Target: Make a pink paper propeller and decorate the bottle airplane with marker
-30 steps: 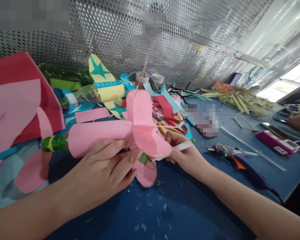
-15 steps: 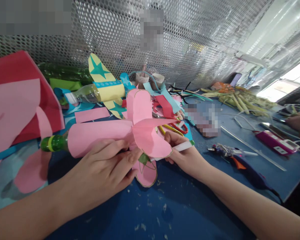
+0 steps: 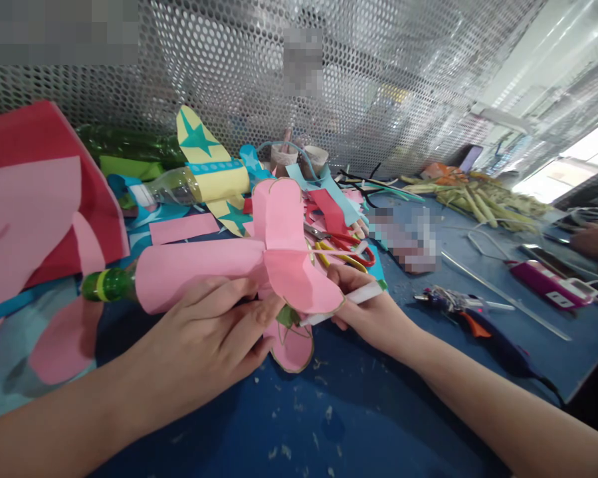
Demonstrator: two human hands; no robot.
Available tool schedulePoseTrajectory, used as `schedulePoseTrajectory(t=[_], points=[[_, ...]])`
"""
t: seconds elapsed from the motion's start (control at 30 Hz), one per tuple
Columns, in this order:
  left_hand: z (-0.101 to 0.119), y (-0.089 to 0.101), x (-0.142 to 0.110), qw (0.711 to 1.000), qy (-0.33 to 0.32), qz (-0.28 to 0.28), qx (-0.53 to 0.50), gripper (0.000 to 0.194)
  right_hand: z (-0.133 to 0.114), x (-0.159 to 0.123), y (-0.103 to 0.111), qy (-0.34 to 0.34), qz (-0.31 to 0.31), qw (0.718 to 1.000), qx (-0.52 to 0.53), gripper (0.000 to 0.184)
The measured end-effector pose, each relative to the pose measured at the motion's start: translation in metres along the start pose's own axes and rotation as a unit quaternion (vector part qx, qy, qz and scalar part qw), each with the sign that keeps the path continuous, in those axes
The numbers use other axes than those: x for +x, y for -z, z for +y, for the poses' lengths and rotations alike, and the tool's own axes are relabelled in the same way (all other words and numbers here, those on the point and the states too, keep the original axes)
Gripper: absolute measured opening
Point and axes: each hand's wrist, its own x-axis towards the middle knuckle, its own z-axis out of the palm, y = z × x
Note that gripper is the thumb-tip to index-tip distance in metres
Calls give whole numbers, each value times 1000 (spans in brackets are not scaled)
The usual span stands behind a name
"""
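Observation:
Before me lies a green bottle (image 3: 113, 285) wrapped in pink paper (image 3: 199, 265), with pink petal-shaped flaps (image 3: 285, 216) spread around one end. My left hand (image 3: 214, 332) grips that wrapped end near the flaps, thumb and fingers closed on it. Between the fingers of my right hand (image 3: 363, 305) is a slim white pen (image 3: 361, 293) with a green end. Its tip reaches the lower flap (image 3: 292, 348), beside a bit of green (image 3: 288, 317) where pencil-like lines show. Dark outlines run along the flap edges.
Scissors (image 3: 346, 242) lie among paper scraps behind the flaps. A yellow paper-wrapped bottle (image 3: 224, 180) stands farther back. To the right are a glue gun (image 3: 488, 325), a purple device (image 3: 551, 284) and another person's hand (image 3: 591, 245). Red and pink sheets (image 3: 24, 212) are at left.
One pink flap has tipped so that it shows nearly edge-on, exposing more of the scissors. The pen tip has shifted slightly down and left. My left hand stays in place.

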Motion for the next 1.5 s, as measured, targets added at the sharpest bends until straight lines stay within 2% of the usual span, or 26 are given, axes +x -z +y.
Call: schedulePoseTrajectory(t=[0.17,0.27,0.47,0.77,0.87,1.03,1.23,1.5], points=[[2,-3,-3,999,38,18,-3,28,0,0,0,1,-6,1000,-13,29],[1,-2,-1,999,40,5,-16,21,-1,-1,0,-6,-3,1000,-17,30],[0,1,3,999,34,2,-31,18,-3,-2,-1,-19,0,1000,-13,30],[-3,3,2,1000,13,1,-16,27,-3,-2,-1,-20,-1,999,-30,28],[-3,1,1,999,25,4,-19,24,-3,-2,-1,-21,-4,999,-25,28],[-1,0,2,1000,8,3,-10,23,-4,-2,-1,-12,-12,1000,-23,29],[-3,4,5,1000,21,3,-14,26,-6,-2,-2,-21,-9,999,-26,30],[2,-2,2,998,48,26,-22,32,-7,-2,-1,-21,-11,999,-42,29]])
